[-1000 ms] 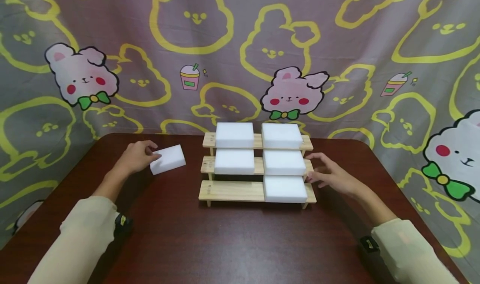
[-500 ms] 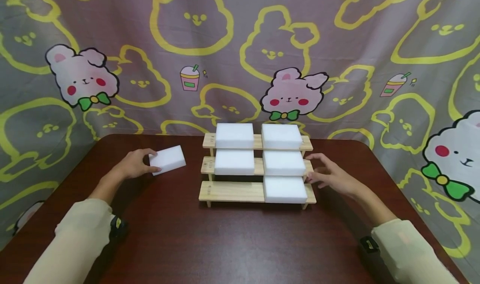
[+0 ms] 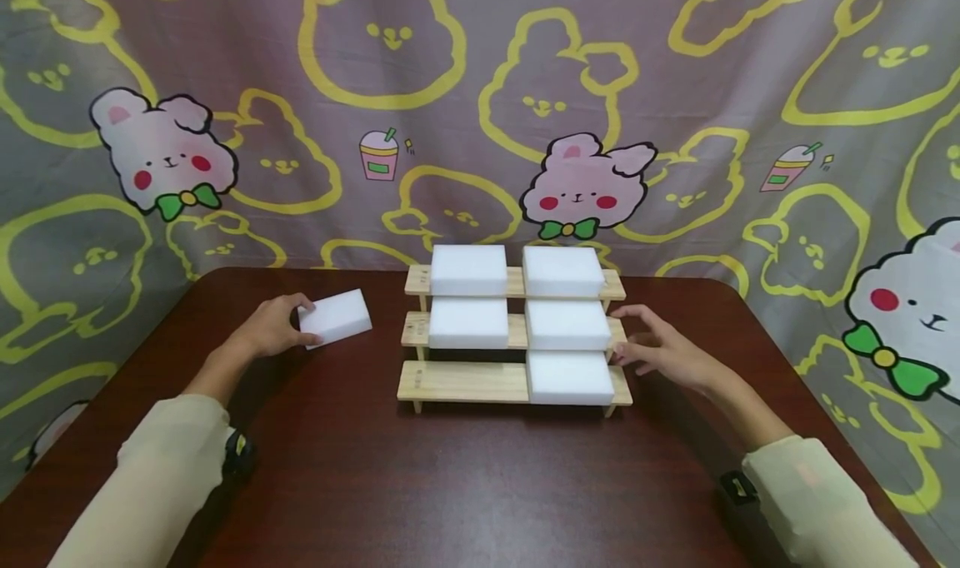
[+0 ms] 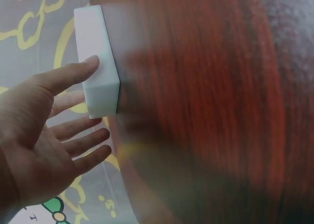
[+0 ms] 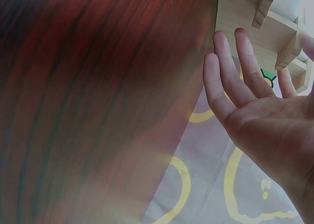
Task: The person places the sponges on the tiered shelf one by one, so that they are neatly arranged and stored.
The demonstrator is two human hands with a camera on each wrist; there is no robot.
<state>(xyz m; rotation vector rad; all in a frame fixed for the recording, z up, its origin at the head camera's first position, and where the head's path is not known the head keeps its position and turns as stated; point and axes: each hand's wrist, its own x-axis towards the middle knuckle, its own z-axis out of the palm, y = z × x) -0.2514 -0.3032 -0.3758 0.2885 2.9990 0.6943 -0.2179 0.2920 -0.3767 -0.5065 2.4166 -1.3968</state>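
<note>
At the left of the table lies a white foam block (image 3: 337, 318), set at a slant. My left hand (image 3: 272, 326) pinches its left end; in the left wrist view the thumb lies on one face of the block (image 4: 102, 82), the index finger partly hidden behind, the other fingers spread. A three-tier wooden rack (image 3: 465, 382) stands in the middle, bearing several white blocks like it. The top and middle tiers hold two each; the bottom tier has one block (image 3: 572, 378) on its right and bare wood on its left. My right hand (image 3: 671, 353) touches the rack's right end with loose fingers.
The dark red-brown table (image 3: 480, 485) has rounded far corners. A patterned curtain (image 3: 450, 93) with rabbits and yellow outlines hangs right behind it and along both sides. Each wrist wears a black strap device.
A second ago my left hand was at the block's upper left; it has shifted down and left, thumb and index now at its end. The right hand, rack and blocks stay put.
</note>
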